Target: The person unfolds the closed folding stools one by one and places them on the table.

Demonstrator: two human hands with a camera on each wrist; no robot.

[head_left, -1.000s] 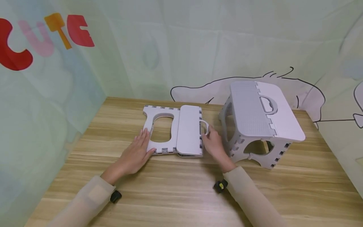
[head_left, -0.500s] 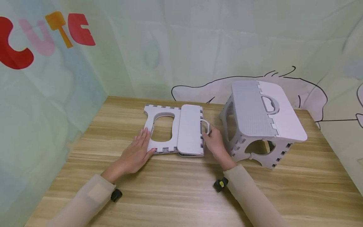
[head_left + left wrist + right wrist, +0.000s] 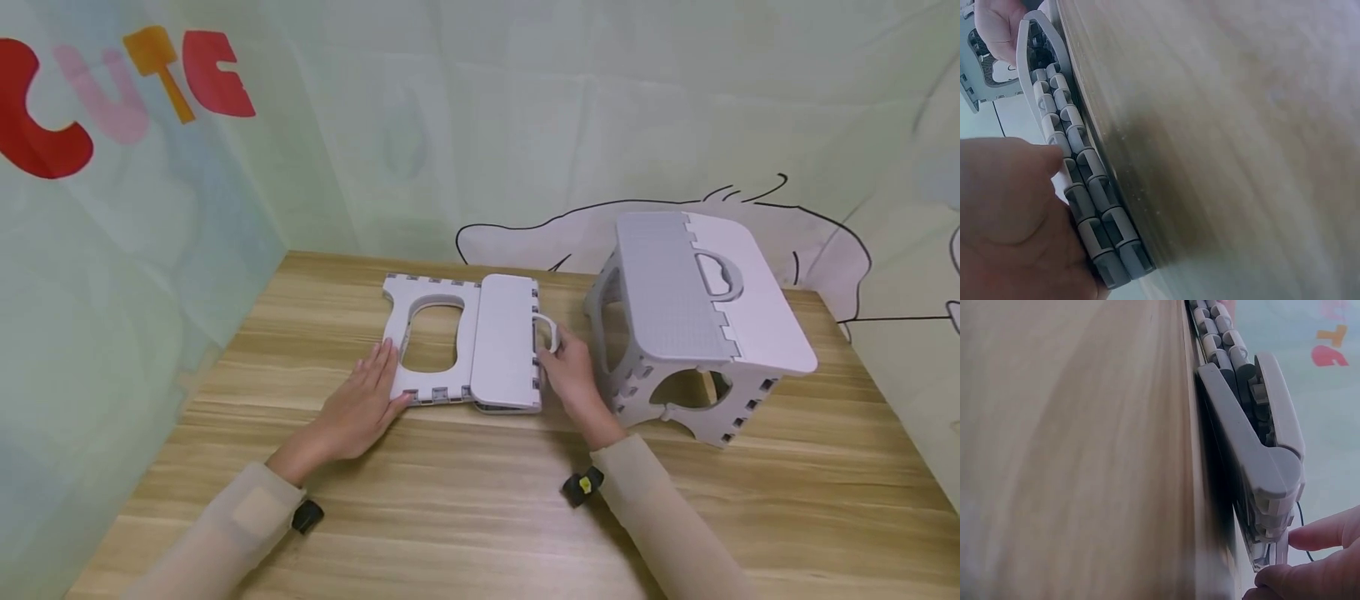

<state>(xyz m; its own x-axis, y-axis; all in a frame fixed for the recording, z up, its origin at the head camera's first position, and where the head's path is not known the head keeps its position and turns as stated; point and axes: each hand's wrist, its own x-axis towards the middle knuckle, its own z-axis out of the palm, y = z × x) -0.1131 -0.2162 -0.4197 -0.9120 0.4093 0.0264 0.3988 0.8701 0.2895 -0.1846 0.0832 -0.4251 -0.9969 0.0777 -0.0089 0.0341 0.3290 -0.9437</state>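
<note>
A white folding stool (image 3: 506, 342) lies folded flat on the wooden table, its leg frame with the oval opening to the left and its seat panel to the right. My left hand (image 3: 354, 414) rests on the stool's left end, fingers extended along that edge and thumb by the near corner. At the opposite end, my right hand (image 3: 572, 379) pinches the small loop handle (image 3: 553, 325) between thumb and fingers. In the right wrist view, thumb and fingertips (image 3: 1310, 537) meet around this handle. The left wrist view has the left thumb against the hinged side of the stool (image 3: 1085, 181).
A second folding stool (image 3: 667, 292), grey and white, stands unfolded just right of my right hand. Behind the table (image 3: 450, 508) hangs a pale printed cloth (image 3: 510, 125), and another stretch runs down the left side.
The head view shifts slightly. Both hands keep their places on the folded stool, and the stool stays flat.
</note>
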